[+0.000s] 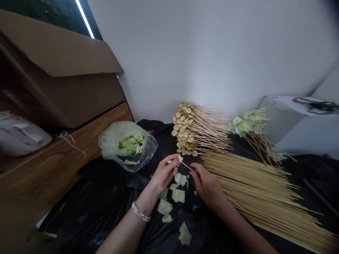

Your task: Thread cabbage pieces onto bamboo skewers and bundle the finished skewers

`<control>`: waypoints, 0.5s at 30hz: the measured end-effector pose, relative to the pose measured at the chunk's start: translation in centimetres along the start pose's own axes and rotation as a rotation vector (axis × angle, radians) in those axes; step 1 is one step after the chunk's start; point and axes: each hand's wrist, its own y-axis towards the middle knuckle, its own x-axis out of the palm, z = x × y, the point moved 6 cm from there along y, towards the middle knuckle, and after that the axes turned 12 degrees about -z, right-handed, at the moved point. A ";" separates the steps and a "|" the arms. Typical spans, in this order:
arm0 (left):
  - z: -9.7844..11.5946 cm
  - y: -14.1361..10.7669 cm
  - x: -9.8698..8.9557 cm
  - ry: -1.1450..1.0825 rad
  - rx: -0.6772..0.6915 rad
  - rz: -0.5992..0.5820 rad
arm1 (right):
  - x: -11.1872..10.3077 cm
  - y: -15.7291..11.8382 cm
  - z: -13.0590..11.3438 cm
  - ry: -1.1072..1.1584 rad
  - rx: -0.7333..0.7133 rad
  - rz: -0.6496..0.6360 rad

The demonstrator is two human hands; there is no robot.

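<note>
The left hand's fingers hide part of the cabbage piece on a bamboo skewer.

Plain white wall | left of it: open brown cardboard box, honey-toned wooden counter, thin glowing strip light | at its right end: white boxy cabinet

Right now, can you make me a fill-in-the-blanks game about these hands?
The left hand wears a beaded ____ on its wrist.
The right hand pinches a thin wooden ____.
The cabbage pieces sit inside a clear plastic ____.

Answers: bracelet, skewer, bag.
</note>
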 end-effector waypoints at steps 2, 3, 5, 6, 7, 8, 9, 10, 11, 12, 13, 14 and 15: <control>0.3 0.1 -0.5 -0.073 0.016 0.049 | 0.0 0.0 0.2 -0.012 0.018 -0.004; 0.4 0.1 -0.6 -0.092 0.018 0.063 | 0.0 0.0 0.2 -0.022 0.017 -0.009; 0.4 0.1 -0.6 -0.102 0.007 0.069 | 0.1 -0.2 0.2 -0.043 0.003 -0.015; 0.4 0.1 -0.5 -0.104 -0.001 0.068 | 0.2 -0.2 0.2 -0.050 -0.002 -0.021; 0.3 0.1 -0.4 -0.104 -0.011 0.068 | 0.4 -0.3 0.2 -0.054 -0.002 -0.028; 0.3 0.1 -0.4 -0.104 -0.020 0.071 | 0.5 -0.4 0.2 -0.053 0.001 -0.037; 0.2 0.0 -0.3 -0.103 -0.029 0.075 | 0.6 -0.4 0.3 -0.046 0.005 -0.049; 0.1 0.0 -0.3 -0.101 -0.037 0.079 | 0.7 -0.4 0.3 -0.033 0.009 -0.063; 0.0 0.0 -0.2 -0.099 -0.043 0.082 | 0.7 -0.4 0.3 -0.019 0.012 -0.076; 0.0 -0.1 -0.2 -0.096 -0.049 0.085 | 0.7 -0.3 0.3 -0.006 0.011 -0.082; -0.1 -0.1 -0.2 -0.095 -0.054 0.088 | 0.7 -0.3 0.3 0.001 0.007 -0.084; -0.1 -0.1 -0.2 -0.095 -0.059 0.090 | 0.7 -0.3 0.2 0.000 0.004 -0.080; -0.2 -0.2 -0.2 -0.096 -0.065 0.093 | 0.6 -0.3 0.2 -0.008 0.002 -0.071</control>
